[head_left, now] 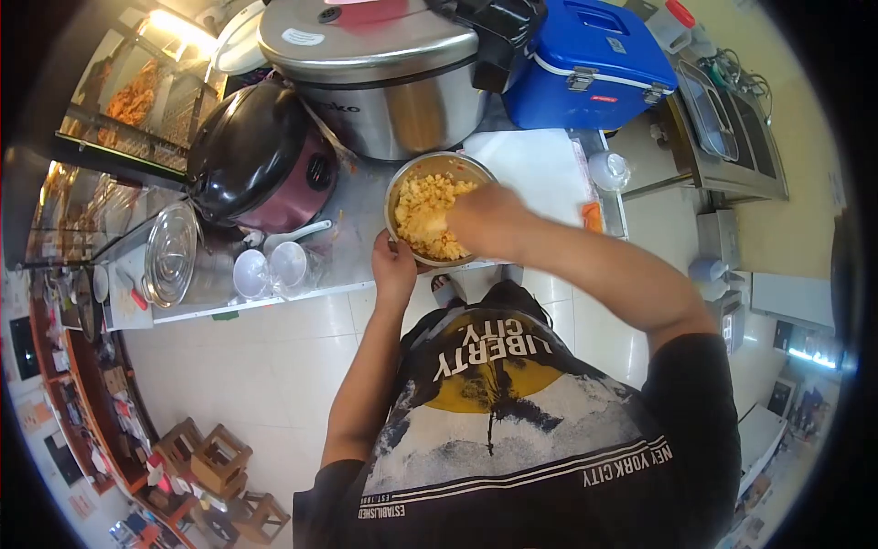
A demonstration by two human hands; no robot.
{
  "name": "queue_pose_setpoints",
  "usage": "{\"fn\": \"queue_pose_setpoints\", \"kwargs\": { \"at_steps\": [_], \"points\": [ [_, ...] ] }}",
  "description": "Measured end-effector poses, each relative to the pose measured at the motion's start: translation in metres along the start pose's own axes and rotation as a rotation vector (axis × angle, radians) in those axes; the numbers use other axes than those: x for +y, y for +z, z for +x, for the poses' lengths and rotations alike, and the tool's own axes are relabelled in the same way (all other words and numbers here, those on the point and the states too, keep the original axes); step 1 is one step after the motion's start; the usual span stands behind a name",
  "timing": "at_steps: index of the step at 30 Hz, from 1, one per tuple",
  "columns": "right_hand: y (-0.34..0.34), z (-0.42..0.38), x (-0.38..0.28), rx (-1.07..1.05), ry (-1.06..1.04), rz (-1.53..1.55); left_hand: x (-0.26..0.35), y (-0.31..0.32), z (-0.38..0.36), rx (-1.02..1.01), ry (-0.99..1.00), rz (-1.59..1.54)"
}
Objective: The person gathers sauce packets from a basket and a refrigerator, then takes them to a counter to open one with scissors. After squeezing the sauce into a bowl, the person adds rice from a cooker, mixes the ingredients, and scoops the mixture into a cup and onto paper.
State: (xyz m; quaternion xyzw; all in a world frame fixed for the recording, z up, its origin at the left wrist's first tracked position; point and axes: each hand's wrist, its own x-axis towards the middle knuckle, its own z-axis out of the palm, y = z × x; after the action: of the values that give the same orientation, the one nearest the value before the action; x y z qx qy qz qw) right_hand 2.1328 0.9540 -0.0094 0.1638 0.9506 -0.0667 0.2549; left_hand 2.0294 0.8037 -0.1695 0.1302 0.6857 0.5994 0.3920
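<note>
The metal counter [357, 220] carries a steel bowl [462, 166] near its front edge, containing yellow, crumbly food [422, 212]. Left hand [395, 263]: thumb and fingers clamped on the bowl's side. Right hand [492, 222]: over the food, fingers hidden, closure cannot be told. Lid [380, 41] conceals the large cooker's [366, 123] contents. Tiled floor [247, 366] adjoins the counter.

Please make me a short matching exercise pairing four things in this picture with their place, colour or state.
Column one
1. cooler box
2. left hand
3. right hand
4. glass lid

Column two
A. at the side of the metal bowl, thumb by the rim
B. see-through, toward the left end of the table
C. blue, with metal latches
D. over the yellowish food, fingers hidden or blurred

Right pairs: 1-C, 2-A, 3-D, 4-B
</note>
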Motion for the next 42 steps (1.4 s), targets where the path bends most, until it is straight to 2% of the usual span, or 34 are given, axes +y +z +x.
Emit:
{"fn": "queue_pose_setpoints", "kwargs": {
  "at_steps": [2,3,5,7,11,12,14,17,20,21,23,25,28,31,34,36,38,39,42],
  "points": [
    [0.042,0.024,-0.016,-0.093,-0.036,-0.073,0.003,-0.006,0.008,-0.013,0.013,0.11],
    [0.046,0.035,-0.015,-0.119,0.128,0.08,-0.005,-0.009,0.017,0.007,0.085,0.162],
    [0.015,0.021,-0.001,0.007,0.051,0.06,-0.034,-0.017,0.034,0.06,0.22,0.259],
    [-0.017,-0.001,0.006,0.072,-0.042,0.05,-0.031,-0.019,0.037,0.088,0.19,0.28],
    [0.024,0.013,-0.008,-0.056,0.118,0.075,-0.006,-0.021,0.041,0.064,0.061,0.269],
    [0.021,0.016,0.003,-0.063,0.09,0.046,-0.008,-0.023,0.047,0.078,0.123,0.308],
    [-0.026,0.01,0.018,-0.085,0.022,-0.007,-0.022,-0.03,0.06,0.114,0.234,0.392],
    [-0.034,0.025,0.047,0.075,0.115,0.091,-0.003,-0.045,0.07,0.023,0.45,0.494],
    [0.014,0.076,0.06,0.124,0.171,0.164,0.021,-0.053,0.072,-0.048,0.381,0.509],
    [0.026,0.088,0.055,0.082,0.161,0.197,0.018,-0.057,0.077,-0.063,0.383,0.473],
    [0.05,0.103,0.047,0.177,-0.065,0.293,0.003,-0.062,0.087,-0.104,0.385,0.4],
    [0.065,0.105,0.05,0.256,-0.24,0.327,-0.006,-0.064,0.092,-0.056,0.357,0.402],
    [0.038,0.065,0.04,0.122,-0.299,0.035,-0.013,-0.067,0.095,-0.053,0.291,0.364],
    [0.046,0.028,0.024,0.216,-0.296,-0.052,-0.003,-0.063,0.09,-0.05,0.282,0.356],
    [0.058,0.01,0.016,0.031,-0.275,-0.116,0.005,-0.059,0.083,-0.029,0.228,0.361],
    [0.061,0.017,0.021,0.014,-0.21,-0.13,0.01,-0.057,0.079,-0.012,0.22,0.393],
    [0.038,0.024,0.033,0.04,-0.17,-0.123,0.02,-0.052,0.071,0.008,0.264,0.456],
    [0.02,0.027,0.038,-0.036,-0.131,-0.123,0.025,-0.05,0.066,0.012,0.266,0.466],
    [-0.013,0.01,0.037,0.097,-0.157,-0.075,0.033,-0.047,0.057,0.041,0.267,0.495]
  ]
}}
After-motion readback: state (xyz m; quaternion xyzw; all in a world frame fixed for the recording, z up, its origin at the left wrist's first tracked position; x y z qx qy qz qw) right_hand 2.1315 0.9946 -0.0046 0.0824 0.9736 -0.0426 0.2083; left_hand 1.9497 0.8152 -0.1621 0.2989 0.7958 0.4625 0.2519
